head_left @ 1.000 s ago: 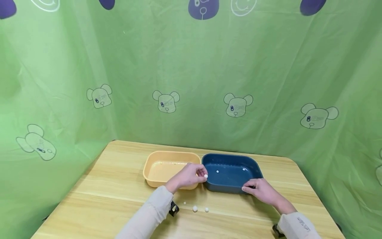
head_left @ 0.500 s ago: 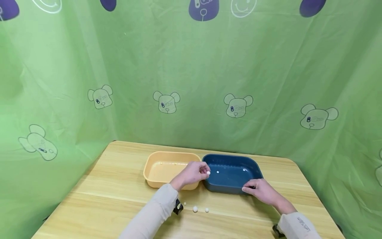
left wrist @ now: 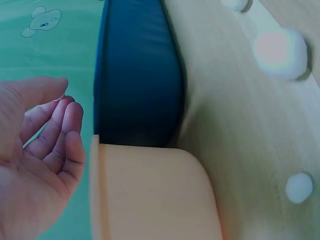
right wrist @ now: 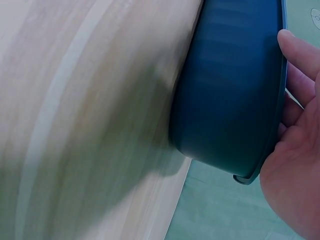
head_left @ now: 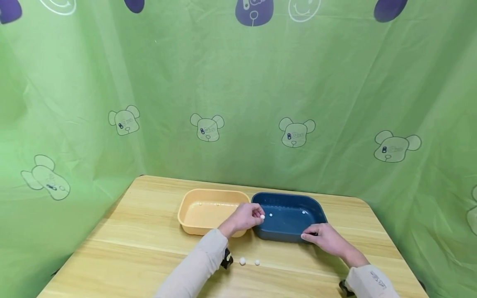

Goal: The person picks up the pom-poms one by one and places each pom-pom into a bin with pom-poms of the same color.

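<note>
My left hand (head_left: 245, 216) pinches a small white ball (head_left: 262, 217) between thumb and fingertips, over the left end of the blue bin (head_left: 287, 225). The left wrist view shows the curled fingers (left wrist: 75, 117) and thumb, but the ball is hidden there. At the blue bin's near right corner, my right hand (head_left: 329, 240) holds the rim, thumb outside and fingers inside, as the right wrist view shows. Two small white balls, a left one (head_left: 271, 215) and a right one (head_left: 303, 212), lie inside that bin.
An orange-yellow bin (head_left: 203, 216) stands left of the blue one, with small pale bits inside. In front of the bins, a larger white ball (head_left: 242, 261) and a smaller one (head_left: 257, 262) lie on the wooden table (head_left: 130, 248). A green curtain (head_left: 238, 165) hangs behind.
My left hand has moved slightly right with the white ball, from the bins' adjoining edges to over the blue bin. A tiny ball on the table is now hidden by the left wrist.
</note>
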`<action>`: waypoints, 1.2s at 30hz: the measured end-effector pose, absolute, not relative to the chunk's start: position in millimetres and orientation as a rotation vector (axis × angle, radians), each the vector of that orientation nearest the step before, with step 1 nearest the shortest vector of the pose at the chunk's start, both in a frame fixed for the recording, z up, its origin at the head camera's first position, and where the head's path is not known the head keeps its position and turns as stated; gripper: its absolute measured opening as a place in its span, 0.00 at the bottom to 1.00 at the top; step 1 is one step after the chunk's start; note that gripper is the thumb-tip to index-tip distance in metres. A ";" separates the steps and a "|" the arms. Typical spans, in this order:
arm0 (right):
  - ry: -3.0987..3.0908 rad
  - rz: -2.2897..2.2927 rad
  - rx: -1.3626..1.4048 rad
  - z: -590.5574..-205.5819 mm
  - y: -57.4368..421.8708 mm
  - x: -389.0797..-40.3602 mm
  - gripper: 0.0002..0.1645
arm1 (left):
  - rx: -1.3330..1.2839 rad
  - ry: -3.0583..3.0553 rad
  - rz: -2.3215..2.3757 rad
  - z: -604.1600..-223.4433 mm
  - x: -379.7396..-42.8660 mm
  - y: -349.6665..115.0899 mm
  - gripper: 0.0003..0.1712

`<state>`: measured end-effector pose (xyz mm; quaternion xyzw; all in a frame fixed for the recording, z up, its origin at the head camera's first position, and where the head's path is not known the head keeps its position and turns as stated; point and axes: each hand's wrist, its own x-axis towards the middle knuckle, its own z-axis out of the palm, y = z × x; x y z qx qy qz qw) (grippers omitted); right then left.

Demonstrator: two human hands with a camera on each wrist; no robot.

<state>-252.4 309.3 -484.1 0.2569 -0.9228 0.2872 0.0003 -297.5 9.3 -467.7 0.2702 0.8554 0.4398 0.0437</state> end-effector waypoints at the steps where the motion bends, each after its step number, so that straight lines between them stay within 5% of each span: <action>1: -2.899 0.900 0.808 -484.1 309.4 -252.5 0.09 | 0.817 2.615 1.344 -468.7 -297.9 10.0 0.06; 36: -2.859 0.884 0.840 -488.6 312.4 -254.5 0.09 | 0.799 2.652 1.294 -469.7 -312.2 21.8 0.06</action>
